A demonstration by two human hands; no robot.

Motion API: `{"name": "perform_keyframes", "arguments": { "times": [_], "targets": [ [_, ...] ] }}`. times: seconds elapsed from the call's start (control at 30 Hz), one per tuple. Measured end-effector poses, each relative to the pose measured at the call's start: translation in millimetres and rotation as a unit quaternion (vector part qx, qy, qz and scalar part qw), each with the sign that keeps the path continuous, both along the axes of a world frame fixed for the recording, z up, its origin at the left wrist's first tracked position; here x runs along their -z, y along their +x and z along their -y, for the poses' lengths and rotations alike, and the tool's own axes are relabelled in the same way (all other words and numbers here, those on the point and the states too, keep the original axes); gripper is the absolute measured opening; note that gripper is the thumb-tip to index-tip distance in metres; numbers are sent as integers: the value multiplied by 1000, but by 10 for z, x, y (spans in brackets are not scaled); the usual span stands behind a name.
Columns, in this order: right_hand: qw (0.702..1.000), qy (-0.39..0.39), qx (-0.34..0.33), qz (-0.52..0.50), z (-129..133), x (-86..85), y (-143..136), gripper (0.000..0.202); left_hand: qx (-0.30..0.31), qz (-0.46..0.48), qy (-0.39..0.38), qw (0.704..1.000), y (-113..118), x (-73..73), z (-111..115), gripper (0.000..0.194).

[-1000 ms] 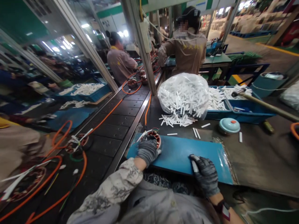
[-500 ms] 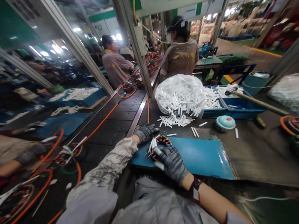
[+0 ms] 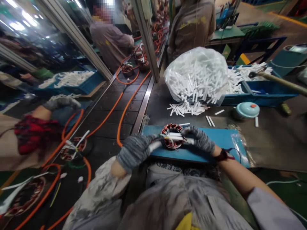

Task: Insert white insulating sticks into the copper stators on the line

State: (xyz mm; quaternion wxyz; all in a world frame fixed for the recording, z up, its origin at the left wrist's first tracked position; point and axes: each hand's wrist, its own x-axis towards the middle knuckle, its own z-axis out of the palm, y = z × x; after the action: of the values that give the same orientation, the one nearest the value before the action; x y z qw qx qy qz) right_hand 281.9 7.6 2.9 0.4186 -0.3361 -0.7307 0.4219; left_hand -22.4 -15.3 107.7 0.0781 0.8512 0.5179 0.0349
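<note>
A ring-shaped motor stator with copper windings lies on a blue sheet in front of me. White sleeves stretch across its opening. At the stator's left side, my left hand, in a grey knit glove, pinches thin wire leads. My right hand, gloved alike, has its fingers closed at the stator's right side, around the right ends of the white sleeves. Both thumbs look white at the tip. The exact grip between the right fingertips is partly hidden.
A clear bag of white sleeves stands behind the sheet, with loose sleeves spilled before it. Blue bins and a lidded light-blue container are to the right. On the left runs a conveyor with stators and orange cables. A co-worker's gloved hand is beyond it.
The view has tilted down. My left hand has come back from the sheet's far left edge to the leads. My right hand has moved from the stator's near side to its right side.
</note>
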Motion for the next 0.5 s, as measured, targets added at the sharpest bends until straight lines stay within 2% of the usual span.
{"name": "perform_keyframes", "arguments": {
  "times": [0.1,0.2,0.3,0.37,0.5],
  "targets": [
    [998,-48,41,-12,-12,-5,24,46,-70,23,-35,997,49,230,-416,37],
    [998,-23,53,10,53,-59,65,51,-35,85,-45,995,16,407,-649,38],
    [999,0,33,28,109,-97,83,45,32,180,43,982,83,380,-598,39],
    [999,24,29,39,100,-81,64,39,73,194,65,976,246,315,-525,40],
    [997,46,9,56,-6,-29,-8,37,131,91,-49,986,618,283,-497,37]
  ]
}}
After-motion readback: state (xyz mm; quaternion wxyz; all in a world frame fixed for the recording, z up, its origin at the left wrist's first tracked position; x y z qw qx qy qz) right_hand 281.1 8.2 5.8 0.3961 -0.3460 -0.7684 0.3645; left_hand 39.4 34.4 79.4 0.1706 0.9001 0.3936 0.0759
